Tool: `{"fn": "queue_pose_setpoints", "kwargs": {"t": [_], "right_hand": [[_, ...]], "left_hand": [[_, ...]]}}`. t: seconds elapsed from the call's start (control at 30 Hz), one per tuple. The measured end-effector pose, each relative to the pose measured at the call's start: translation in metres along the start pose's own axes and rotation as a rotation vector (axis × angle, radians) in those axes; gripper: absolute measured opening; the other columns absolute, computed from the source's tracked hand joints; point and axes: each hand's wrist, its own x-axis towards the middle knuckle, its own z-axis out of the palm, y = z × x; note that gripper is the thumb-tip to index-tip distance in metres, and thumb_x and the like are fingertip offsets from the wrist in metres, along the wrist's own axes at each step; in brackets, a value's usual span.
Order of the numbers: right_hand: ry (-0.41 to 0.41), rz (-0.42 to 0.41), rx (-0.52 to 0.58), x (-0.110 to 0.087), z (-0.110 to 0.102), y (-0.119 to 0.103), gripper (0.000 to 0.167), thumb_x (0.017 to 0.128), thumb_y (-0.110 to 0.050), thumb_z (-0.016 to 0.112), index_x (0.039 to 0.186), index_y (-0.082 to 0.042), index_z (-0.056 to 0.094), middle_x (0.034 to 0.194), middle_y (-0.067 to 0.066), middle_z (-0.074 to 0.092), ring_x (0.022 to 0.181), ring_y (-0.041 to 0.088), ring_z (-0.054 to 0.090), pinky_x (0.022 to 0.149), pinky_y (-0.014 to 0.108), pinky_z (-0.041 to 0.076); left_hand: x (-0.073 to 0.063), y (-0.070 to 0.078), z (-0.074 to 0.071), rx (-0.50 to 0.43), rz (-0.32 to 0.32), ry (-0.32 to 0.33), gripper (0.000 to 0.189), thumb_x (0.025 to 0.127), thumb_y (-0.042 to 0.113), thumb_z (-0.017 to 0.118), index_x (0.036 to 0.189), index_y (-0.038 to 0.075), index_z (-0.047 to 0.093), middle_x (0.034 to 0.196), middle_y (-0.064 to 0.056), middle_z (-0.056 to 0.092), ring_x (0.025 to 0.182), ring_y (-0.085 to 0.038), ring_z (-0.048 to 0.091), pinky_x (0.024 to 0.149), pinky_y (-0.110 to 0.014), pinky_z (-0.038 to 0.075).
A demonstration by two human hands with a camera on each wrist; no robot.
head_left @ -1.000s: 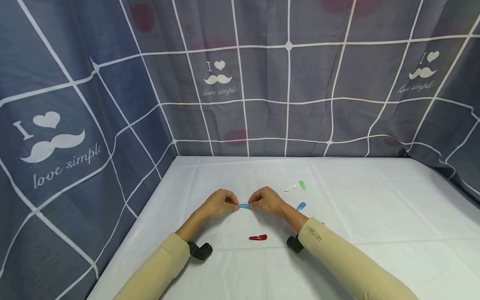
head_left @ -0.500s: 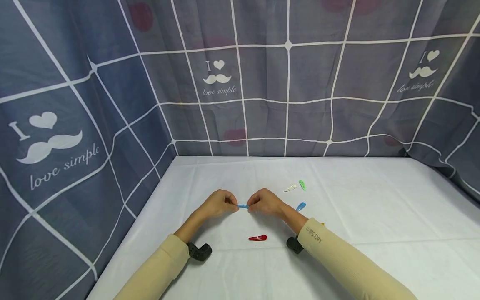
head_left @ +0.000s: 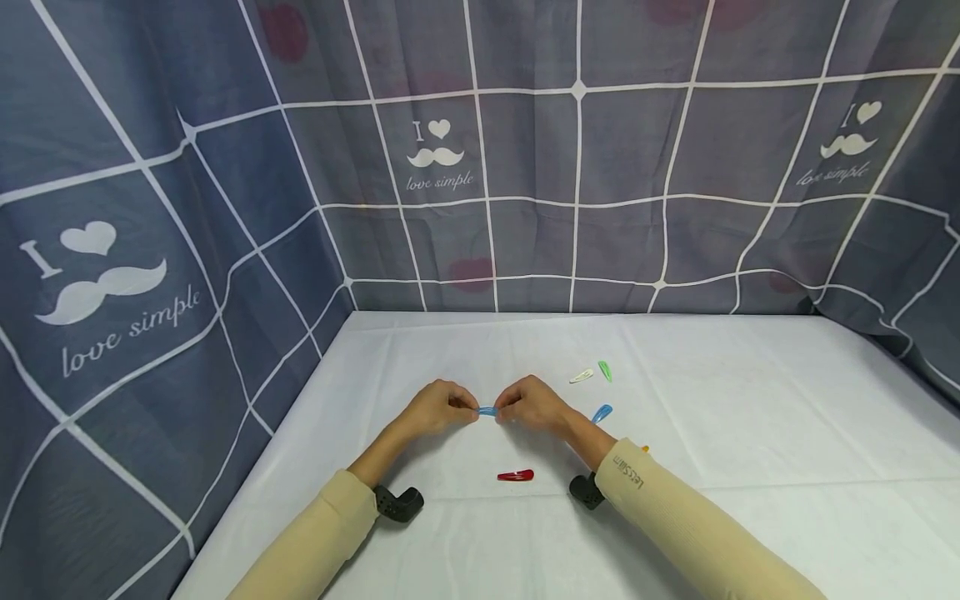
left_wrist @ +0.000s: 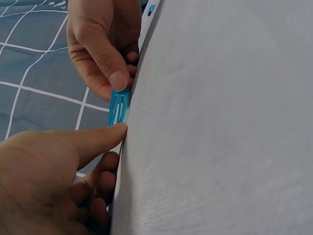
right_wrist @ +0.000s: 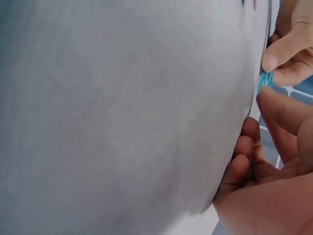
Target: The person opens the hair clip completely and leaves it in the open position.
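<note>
A blue snap hair clip [head_left: 487, 411] is stretched between both hands above the middle of the table. My left hand [head_left: 441, 407] pinches its left end between thumb and finger. At the other end, my right hand [head_left: 534, 402] pinches it the same way, covering that tip. The left wrist view shows the slotted middle of the hair clip [left_wrist: 119, 106] between the two thumbs. In the right wrist view only a short stretch of the hair clip [right_wrist: 264, 82] shows between the fingers. A red hair clip [head_left: 515, 476] lies on the table nearer the body.
Beyond the right hand lie a white hair clip [head_left: 581, 376] and a green one [head_left: 605, 371]. Another blue hair clip [head_left: 602, 412] lies beside the right wrist. A bit of something orange [head_left: 645, 448] peeks out by the right sleeve. A white cloth covers the table [head_left: 750, 400]; grey checked curtains surround it.
Both hands stay in nearly the same place, still pinching the blue hair clip. The right hand has drawn slightly leftward, and the orange thing by the sleeve has come into sight.
</note>
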Motion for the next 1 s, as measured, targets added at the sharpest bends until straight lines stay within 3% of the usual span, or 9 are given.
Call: {"fn": "queue_pose_setpoints", "kwargs": {"t": [0.3,0.47,0.67,1.0], "right_hand": [[0.011,0.01,0.055,-0.001,-0.004,-0.001,0.008,0.085,0.0,0.071,0.091,0.002,0.076,0.082,0.001,0.069,0.075,0.014,0.05,0.064,0.027,0.042],[0.014,0.007,0.068,-0.001,-0.005,-0.001,0.009,0.087,-0.002,0.07,0.093,0.002,0.076,0.083,0.001,0.069,0.076,0.014,0.05,0.065,0.027,0.042],[0.023,-0.002,0.093,-0.003,-0.009,0.001,0.011,0.087,-0.002,0.068,0.094,0.001,0.076,0.086,0.002,0.07,0.076,0.015,0.052,0.066,0.028,0.043],[-0.004,-0.031,0.18,-0.007,-0.012,-0.002,0.013,0.089,0.0,0.066,0.098,0.006,0.073,0.081,0.008,0.068,0.071,0.017,0.057,0.065,0.027,0.045]], "left_hand": [[-0.002,0.005,-0.001,-0.097,0.016,-0.007,0.006,0.089,0.007,0.071,0.09,0.002,0.075,0.083,0.0,0.069,0.078,-0.014,0.059,0.075,-0.032,0.049],[-0.002,0.005,-0.002,-0.11,0.02,0.012,0.008,0.09,0.008,0.071,0.091,0.002,0.075,0.083,-0.002,0.069,0.077,-0.013,0.059,0.072,-0.03,0.048],[-0.002,0.007,-0.002,-0.134,0.01,-0.009,0.013,0.092,0.012,0.069,0.096,0.001,0.074,0.087,-0.004,0.07,0.078,-0.014,0.061,0.07,-0.028,0.049],[-0.004,0.012,-0.003,-0.168,0.009,0.011,0.013,0.093,0.013,0.069,0.098,0.002,0.073,0.087,-0.004,0.07,0.075,-0.018,0.062,0.065,-0.03,0.05]]}}
